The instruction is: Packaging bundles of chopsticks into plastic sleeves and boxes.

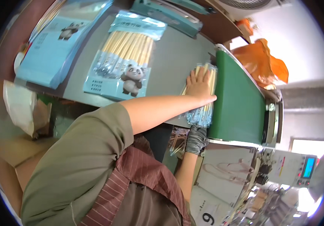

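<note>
A bundle of wrapped wooden chopsticks [206, 113] in clear and blue film lies at the right side of the grey table, against the green conveyor belt. On top of it rests my bare left hand [199, 86], its fingers stretched out and the thumb pointing toward the belt. My right hand [197, 139], in a grey striped glove, is at the bundle's near end by the table edge; its fingertips are hidden under the chopsticks. Left of the bundle lies a blue and clear bag of chopsticks [128, 49] with a printed panda.
A stack of blue panda-printed bags [49, 52] sits at the far left. A teal metal device [169, 17] stands along the back. The green conveyor belt [237, 101] borders the table's right; an orange plastic bag [259, 62] lies beyond it. A control box [293, 167] is lower right.
</note>
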Motion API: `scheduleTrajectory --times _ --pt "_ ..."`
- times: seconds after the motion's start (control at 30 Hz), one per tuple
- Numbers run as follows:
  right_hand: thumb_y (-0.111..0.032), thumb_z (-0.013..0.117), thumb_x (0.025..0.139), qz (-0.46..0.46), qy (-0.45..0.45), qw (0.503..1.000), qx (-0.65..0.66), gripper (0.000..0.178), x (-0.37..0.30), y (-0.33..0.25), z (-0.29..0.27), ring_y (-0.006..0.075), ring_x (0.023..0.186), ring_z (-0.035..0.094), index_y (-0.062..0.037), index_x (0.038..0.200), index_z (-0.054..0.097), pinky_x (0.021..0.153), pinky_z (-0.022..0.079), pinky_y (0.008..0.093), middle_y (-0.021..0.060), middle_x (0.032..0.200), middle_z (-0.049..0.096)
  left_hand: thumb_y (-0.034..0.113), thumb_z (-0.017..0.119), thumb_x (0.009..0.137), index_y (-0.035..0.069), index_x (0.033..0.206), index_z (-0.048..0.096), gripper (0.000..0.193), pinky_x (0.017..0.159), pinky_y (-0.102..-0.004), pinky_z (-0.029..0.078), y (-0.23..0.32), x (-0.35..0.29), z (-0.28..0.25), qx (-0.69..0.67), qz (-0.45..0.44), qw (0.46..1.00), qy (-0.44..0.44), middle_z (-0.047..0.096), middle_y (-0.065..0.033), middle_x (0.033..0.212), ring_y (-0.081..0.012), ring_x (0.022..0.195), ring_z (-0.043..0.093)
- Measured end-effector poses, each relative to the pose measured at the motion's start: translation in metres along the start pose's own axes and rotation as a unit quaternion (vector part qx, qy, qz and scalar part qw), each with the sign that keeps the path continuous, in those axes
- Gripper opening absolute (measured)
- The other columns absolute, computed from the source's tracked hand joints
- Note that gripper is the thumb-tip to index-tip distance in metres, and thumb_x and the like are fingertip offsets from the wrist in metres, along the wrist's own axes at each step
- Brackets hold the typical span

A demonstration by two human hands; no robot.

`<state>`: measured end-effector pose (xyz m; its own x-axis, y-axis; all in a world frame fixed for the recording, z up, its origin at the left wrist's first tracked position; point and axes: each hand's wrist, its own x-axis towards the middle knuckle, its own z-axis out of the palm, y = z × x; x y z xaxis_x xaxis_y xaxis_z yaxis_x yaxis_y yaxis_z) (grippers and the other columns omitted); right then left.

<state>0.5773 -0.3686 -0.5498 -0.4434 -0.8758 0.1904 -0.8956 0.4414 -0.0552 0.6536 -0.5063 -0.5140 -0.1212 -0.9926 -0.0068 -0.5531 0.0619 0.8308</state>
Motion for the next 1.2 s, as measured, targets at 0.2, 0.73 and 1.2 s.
scheduleTrajectory --times 0.2,0.73,1.2 --pt "-0.03 0.044 0.081 -0.041 -0.084 0.99 -0.101 0.037 0.001 -0.021 -0.017 0.0344 0.077 0.059 0.0022 0.08 0.063 0.071 0.047 0.0408 0.0212 0.079 0.062 0.037 0.071 0.065 0.008 0.139 0.016 0.097 0.107 -0.0475 0.012 -0.003 -0.008 0.0 -0.013 0.048 0.999 -0.02 0.011 -0.017 0.145 -0.0413 0.132 0.011" --pt "0.0 0.048 0.081 -0.03 -0.071 0.803 0.591 0.033 0.056 -0.059 0.005 0.0192 0.089 0.057 -0.0028 0.114 0.05 0.077 0.048 0.0311 0.0124 0.101 0.059 0.045 0.072 0.064 0.002 0.135 0.022 0.097 0.1 -0.0433 0.031 -0.129 0.016 -0.124 -0.027 0.06 0.993 0.1 0.025 -0.0238 0.137 -0.0374 0.125 0.031" --pt "-0.023 0.067 0.076 -0.034 -0.2 0.596 0.777 0.06 0.1 -0.17 -0.067 0.0245 0.101 0.053 -0.0003 0.125 0.04 0.086 0.046 0.0326 0.013 0.115 0.052 0.031 0.077 0.068 0.003 0.135 0.017 0.094 0.101 -0.0379 0.031 -0.043 -0.006 -0.159 -0.23 0.214 0.948 0.043 0.033 -0.0201 0.131 -0.0295 0.119 0.038"
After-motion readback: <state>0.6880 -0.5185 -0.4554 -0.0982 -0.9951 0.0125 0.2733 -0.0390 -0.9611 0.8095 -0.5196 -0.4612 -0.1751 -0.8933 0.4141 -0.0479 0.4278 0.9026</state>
